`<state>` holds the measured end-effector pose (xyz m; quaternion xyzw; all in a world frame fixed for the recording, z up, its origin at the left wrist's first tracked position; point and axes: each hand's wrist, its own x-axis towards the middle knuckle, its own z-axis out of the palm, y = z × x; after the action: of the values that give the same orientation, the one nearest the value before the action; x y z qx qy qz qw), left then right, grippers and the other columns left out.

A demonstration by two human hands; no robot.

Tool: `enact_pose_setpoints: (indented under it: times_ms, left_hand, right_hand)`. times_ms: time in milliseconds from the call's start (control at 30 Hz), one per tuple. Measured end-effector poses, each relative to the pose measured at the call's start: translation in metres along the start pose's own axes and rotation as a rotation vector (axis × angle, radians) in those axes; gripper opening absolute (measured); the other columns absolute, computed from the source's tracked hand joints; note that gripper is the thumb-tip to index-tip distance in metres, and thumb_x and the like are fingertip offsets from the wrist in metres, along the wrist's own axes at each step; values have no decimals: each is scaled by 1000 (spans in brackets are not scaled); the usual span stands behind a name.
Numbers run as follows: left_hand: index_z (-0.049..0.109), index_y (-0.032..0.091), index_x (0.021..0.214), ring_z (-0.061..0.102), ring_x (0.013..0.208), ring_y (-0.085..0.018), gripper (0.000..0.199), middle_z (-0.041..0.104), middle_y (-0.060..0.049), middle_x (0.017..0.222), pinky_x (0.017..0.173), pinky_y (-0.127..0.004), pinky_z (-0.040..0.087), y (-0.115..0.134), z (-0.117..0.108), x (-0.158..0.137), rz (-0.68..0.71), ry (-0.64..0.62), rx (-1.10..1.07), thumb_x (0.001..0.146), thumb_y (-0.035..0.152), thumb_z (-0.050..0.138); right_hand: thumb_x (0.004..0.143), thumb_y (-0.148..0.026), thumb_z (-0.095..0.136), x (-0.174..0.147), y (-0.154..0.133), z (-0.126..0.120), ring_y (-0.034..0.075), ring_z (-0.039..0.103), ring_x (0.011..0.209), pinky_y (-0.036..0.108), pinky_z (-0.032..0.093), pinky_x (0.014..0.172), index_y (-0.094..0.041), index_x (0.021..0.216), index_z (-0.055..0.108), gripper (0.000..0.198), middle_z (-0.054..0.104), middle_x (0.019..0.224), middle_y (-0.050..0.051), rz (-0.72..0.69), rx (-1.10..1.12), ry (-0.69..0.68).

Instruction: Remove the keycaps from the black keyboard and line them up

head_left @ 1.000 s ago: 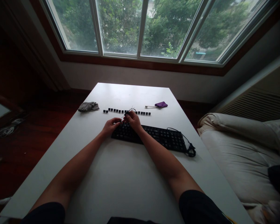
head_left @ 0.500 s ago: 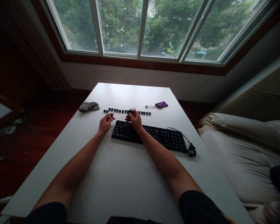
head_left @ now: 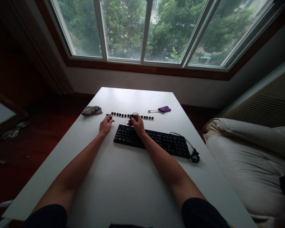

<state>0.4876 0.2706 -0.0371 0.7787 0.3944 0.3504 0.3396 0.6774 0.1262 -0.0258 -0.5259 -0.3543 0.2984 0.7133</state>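
Observation:
A row of small black keycaps (head_left: 121,115) runs across the white table behind the black keyboard (head_left: 161,139). My left hand (head_left: 105,125) is at the row's left end, finger and thumb pinched on a small black keycap (head_left: 110,118). Between the fingers of my right hand (head_left: 138,123) is a wire keycap puller (head_left: 132,116) with a dark handle and thin loops sticking out. That hand hovers over the keyboard's back edge and hides part of the row. My right forearm covers some of the keys.
A crumpled grey cloth (head_left: 92,110) lies at the table's left edge. Toward the back right are a purple cloth pouch (head_left: 164,109) and a thin stick with a pale tip (head_left: 153,111). The keyboard's bundled cable (head_left: 194,155) lies at its right end. A pale sofa (head_left: 247,164) stands to the right.
My left hand has moved slightly left with the keycap, closer to the row's left end. My right hand has stayed nearly still with the puller. The view has tilted a little.

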Motion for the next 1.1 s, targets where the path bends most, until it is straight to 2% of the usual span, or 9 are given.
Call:
enact_pose_setpoints:
  times_ms: [133, 233, 433, 600, 1100]
  left_hand:
    - [73, 26, 109, 64, 100, -27, 25, 72, -8, 104, 96, -42, 47, -4, 0, 11, 135, 104, 176, 89, 36, 63]
    - [76, 26, 108, 54, 117, -33, 25, 65, -11, 118, 106, -49, 42, -8, 2, 17, 185, 175, 352, 87, 35, 66]
    - [77, 30, 110, 37, 137, -36, 24, 55, -7, 141, 112, -50, 37, -10, 10, 30, 164, 122, 508, 88, 31, 67]
    - [78, 30, 109, 34, 140, -36, 24, 53, -6, 145, 113, -52, 35, -9, 18, 43, 198, 114, 539, 88, 29, 66]
    - [76, 31, 114, 39, 134, -36, 29, 52, -9, 142, 109, -52, 37, -11, 22, 55, 57, 49, 522, 88, 33, 65]
  right_hand:
    - [84, -53, 68, 2, 4, -1, 16, 71, 60, 27, 59, 53, -23, 100, 50, 39, 67, 76, -3, -15, 29, 0]
    - [83, -53, 69, 4, 6, -2, 16, 71, 58, 26, 59, 52, -23, 100, 50, 40, 67, 75, -3, -15, 47, 3]
    - [82, -53, 72, 3, 4, -2, 16, 71, 59, 27, 60, 52, -23, 100, 50, 41, 68, 74, -3, -4, 74, 0]
    - [82, -53, 72, 3, 4, -3, 16, 71, 59, 27, 60, 52, -22, 100, 51, 41, 68, 74, -2, 1, 59, 6]
    - [82, -52, 72, 1, 1, -3, 16, 71, 60, 27, 60, 53, -22, 100, 53, 40, 68, 74, -2, -2, 45, 3]
